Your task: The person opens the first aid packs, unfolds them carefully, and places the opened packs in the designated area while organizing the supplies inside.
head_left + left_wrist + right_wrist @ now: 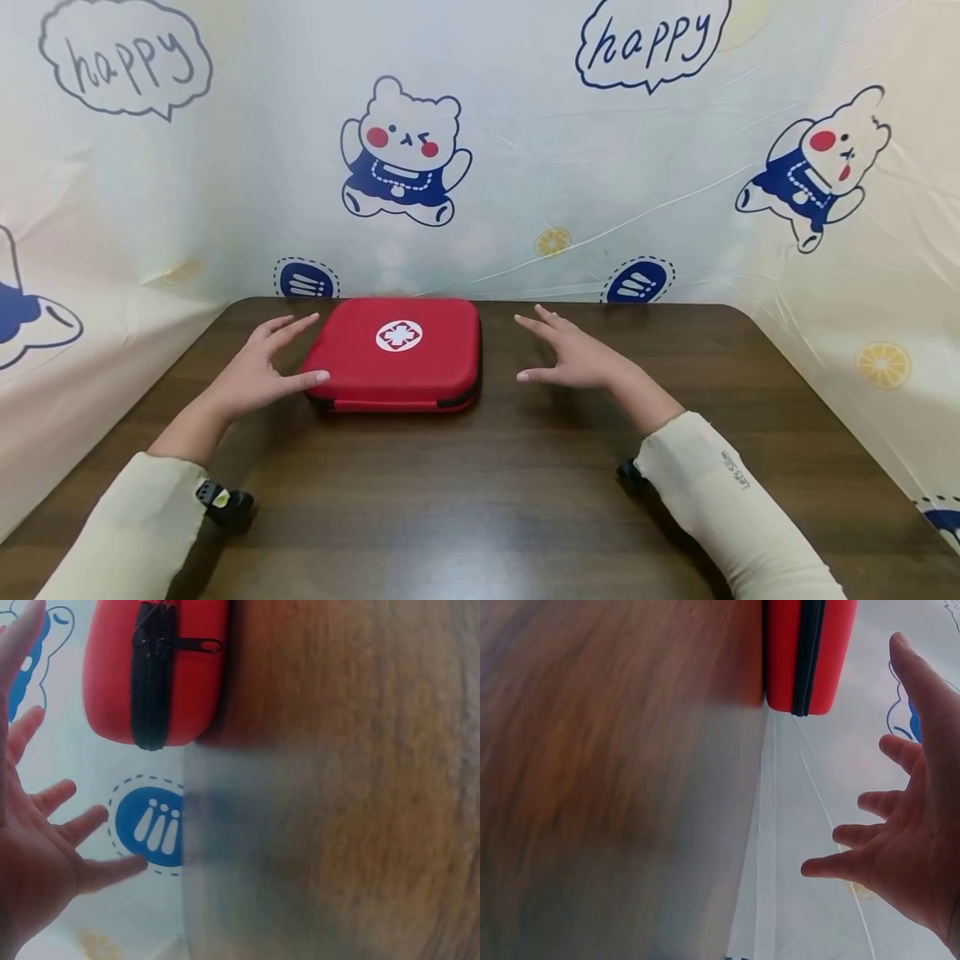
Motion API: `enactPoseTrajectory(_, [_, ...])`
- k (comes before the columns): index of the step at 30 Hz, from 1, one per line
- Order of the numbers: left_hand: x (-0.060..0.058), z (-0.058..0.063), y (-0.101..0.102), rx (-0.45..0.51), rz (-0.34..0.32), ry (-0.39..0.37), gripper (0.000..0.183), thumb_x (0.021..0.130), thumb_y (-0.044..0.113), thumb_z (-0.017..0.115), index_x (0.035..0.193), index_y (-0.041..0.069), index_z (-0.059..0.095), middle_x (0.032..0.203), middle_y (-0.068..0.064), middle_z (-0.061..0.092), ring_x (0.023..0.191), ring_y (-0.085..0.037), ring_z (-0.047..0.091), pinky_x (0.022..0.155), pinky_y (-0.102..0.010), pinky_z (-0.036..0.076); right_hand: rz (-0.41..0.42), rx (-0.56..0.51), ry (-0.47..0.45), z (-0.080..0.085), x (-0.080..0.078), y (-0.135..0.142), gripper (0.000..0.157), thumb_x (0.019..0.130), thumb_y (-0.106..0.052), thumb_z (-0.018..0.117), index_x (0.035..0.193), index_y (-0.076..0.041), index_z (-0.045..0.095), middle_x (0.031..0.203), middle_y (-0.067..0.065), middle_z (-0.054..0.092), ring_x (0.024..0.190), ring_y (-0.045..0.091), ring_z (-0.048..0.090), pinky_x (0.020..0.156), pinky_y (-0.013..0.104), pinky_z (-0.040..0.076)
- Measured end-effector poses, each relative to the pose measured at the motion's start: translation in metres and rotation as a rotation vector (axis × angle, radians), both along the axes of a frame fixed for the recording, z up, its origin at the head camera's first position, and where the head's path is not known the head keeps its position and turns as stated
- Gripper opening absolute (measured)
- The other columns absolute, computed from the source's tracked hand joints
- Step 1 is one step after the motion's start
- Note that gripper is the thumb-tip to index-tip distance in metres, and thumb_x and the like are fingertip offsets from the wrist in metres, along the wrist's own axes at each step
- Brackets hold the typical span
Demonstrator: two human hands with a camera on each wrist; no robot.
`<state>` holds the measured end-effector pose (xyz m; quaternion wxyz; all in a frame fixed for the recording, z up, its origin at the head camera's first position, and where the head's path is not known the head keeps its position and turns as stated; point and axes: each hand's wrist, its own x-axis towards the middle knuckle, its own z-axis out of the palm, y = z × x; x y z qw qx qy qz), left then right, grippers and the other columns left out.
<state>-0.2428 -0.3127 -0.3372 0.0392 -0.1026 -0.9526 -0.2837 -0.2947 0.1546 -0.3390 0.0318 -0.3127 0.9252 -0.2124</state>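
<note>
A red zippered first-aid case [390,367] with a white cross emblem lies flat at the back of the table, left of the middle. My left hand [258,371] is just off its left side, fingers spread, with the thumb overlapping the case's corner in the head view. In the left wrist view, the case's black zipper and pull tab [199,645] show beyond the spread fingers, a gap apart. To the right of the case hovers my right hand [581,354], fingers parted and holding nothing. The right wrist view shows the case's zippered side [808,660] apart from that hand.
The dark wooden table [465,500] has its far edge right behind the case. A printed curtain [525,150] with bears and lettering hangs around the back and sides. Dark wrist cameras [228,504] sit at both sleeves.
</note>
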Motion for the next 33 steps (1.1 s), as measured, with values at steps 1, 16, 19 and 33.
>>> enactPoseTrajectory(1, [-0.001, -0.001, -0.001, 0.018, 0.0, -0.004, 0.096, 0.079, 0.05, 0.076, 0.156, 0.024, 0.025, 0.153, -0.029, 0.016, 0.134, -0.052, 0.022, 0.086, -0.071, 0.043, -0.001, -0.006, -0.012, -0.001, -0.001, -0.002, 0.091, 0.081, -0.063, 0.067, 0.155, -0.033, 0.024, 0.163, 0.007, 0.009, 0.147, 0.032, 0.011, 0.113, 0.057, 0.023])
enactPoseTrajectory(16, [-0.008, -0.011, 0.003, 0.152, -0.003, -0.137, 0.101, 0.078, 0.051, 0.077, 0.157, 0.021, 0.022, 0.151, -0.023, 0.029, 0.127, -0.047, 0.039, 0.082, -0.052, 0.055, 0.029, -0.112, -0.073, -0.008, -0.012, -0.033, 0.094, 0.079, -0.054, 0.075, 0.155, -0.026, 0.027, 0.16, 0.009, 0.022, 0.146, 0.026, 0.02, 0.112, 0.053, 0.029])
enactPoseTrajectory(19, [-0.01, -0.012, 0.004, 0.187, -0.004, -0.169, 0.101, 0.077, 0.05, 0.077, 0.156, 0.02, 0.022, 0.15, -0.023, 0.032, 0.126, -0.046, 0.04, 0.079, -0.047, 0.057, 0.032, -0.13, -0.091, -0.009, -0.013, -0.039, 0.094, 0.079, -0.051, 0.076, 0.155, -0.025, 0.027, 0.16, 0.009, 0.024, 0.145, 0.026, 0.023, 0.109, 0.052, 0.034])
enactPoseTrajectory(33, [-0.011, -0.016, 0.002, 0.254, 0.015, -0.26, 0.095, 0.081, 0.045, 0.076, 0.155, 0.011, 0.026, 0.14, -0.03, 0.04, 0.119, -0.046, 0.047, 0.074, -0.04, 0.059, -0.019, -0.282, -0.31, -0.018, -0.017, -0.077, 0.086, 0.082, -0.042, 0.075, 0.153, -0.022, 0.031, 0.149, 0.007, 0.039, 0.129, 0.028, 0.045, 0.088, 0.04, 0.054])
